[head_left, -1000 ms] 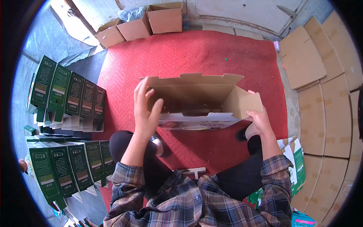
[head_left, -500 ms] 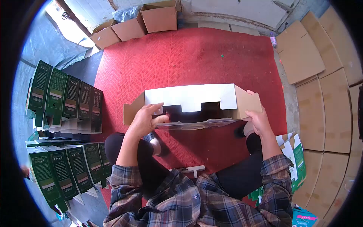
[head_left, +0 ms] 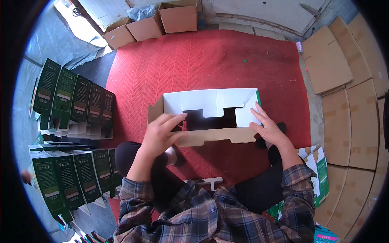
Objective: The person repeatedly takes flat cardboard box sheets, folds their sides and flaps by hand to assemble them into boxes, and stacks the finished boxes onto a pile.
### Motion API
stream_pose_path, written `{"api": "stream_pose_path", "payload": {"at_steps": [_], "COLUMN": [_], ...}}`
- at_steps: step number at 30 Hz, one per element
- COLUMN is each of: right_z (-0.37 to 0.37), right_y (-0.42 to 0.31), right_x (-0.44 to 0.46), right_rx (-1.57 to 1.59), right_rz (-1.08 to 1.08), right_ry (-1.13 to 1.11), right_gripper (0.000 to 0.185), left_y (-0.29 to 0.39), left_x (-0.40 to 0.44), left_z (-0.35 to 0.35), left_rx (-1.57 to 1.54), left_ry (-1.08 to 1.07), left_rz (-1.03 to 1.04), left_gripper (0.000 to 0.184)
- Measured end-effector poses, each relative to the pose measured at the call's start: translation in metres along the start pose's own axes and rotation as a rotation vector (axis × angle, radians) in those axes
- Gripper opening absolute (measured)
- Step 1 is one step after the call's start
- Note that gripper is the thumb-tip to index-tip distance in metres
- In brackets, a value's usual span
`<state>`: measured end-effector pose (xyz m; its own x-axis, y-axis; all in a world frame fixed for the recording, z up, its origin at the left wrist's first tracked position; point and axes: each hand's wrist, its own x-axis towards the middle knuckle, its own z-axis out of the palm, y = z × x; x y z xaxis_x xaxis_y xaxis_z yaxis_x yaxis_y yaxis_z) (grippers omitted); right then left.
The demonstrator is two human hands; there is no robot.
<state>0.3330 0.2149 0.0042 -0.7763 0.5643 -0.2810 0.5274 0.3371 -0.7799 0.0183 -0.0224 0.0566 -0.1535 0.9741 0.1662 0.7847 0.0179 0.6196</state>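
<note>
A cardboard box point(head_left: 208, 98) is held over the red mat in front of me, with white inner flaps folded across part of its opening and a brown flap along the near edge. My left hand point(head_left: 164, 131) is at the box's left end, fingertips bent over the near flap and opening, partly closed on the cardboard. At the right end, my right hand point(head_left: 268, 127) has its fingers apart, fingertips touching the white side flap and thumb at the near corner.
Green printed boxes point(head_left: 83, 170) stand in two rows at left. Open brown cartons point(head_left: 178, 19) sit at the back on the red mat's point(head_left: 170, 60) edge. Large cartons point(head_left: 336, 125) line the right side, near green and white flat pieces point(head_left: 320, 174). Part of another person's hand point(head_left: 26, 176) shows far left.
The far white flap was folded over the opening, then the right end flap was turned inward. The near brown flap now shows. My right hand shifted onto the right flap.
</note>
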Motion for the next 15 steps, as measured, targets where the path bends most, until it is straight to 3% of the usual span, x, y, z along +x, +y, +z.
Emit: {"api": "stream_pose_path", "payload": {"at_steps": [1,2,3,5,6,9,11,12,13,15], "right_z": [0.0,0.001,0.001,0.001,0.002,0.001,0.002,0.003,0.004,0.004], "right_y": [0.0,0.001,0.003,0.006,0.007,0.005,0.005,0.007,0.007,0.007], "right_x": [0.0,0.001,0.002,0.001,0.003,0.004,0.002,0.003,0.005,0.009], "right_rx": [-0.027,-0.024,-0.041,-0.06,-0.067,-0.065,-0.057,-0.053,-0.049,-0.024], "right_rz": [0.018,0.018,0.019,0.022,0.018,0.014,0.024,0.024,0.02,0.006], "right_ry": [-0.001,-0.004,-0.004,-0.008,0.001,0.016,0.025,0.042,0.057,0.082], "right_gripper": [0.078,0.078,0.078,0.079,0.081,0.082,0.081,0.08,0.079,0.076], "left_y": [0.004,0.005,-0.005,-0.025,-0.026,-0.026,-0.037,-0.048,-0.05,-0.05], "left_x": [-0.004,-0.003,-0.01,-0.013,-0.014,-0.019,-0.019,-0.019,-0.018,-0.011], "left_z": [-0.009,-0.014,-0.018,-0.019,-0.017,-0.008,0.012,0.022,0.026,0.035], "left_rx": [0.05,0.172,0.155,-0.33,-0.328,-0.319,-0.303,-0.219,-0.218,-0.069], "left_ry": [0.151,0.44,0.539,0.559,0.561,0.025,-0.042,0.02,0.024,0.049], "left_rz": [0.092,0.217,0.119,-0.125,-0.126,-0.17,-0.223,-0.154,-0.157,-0.317], "left_gripper": [0.061,0.051,0.065,0.101,0.101,0.142,0.138,0.114,0.114,0.091]}}
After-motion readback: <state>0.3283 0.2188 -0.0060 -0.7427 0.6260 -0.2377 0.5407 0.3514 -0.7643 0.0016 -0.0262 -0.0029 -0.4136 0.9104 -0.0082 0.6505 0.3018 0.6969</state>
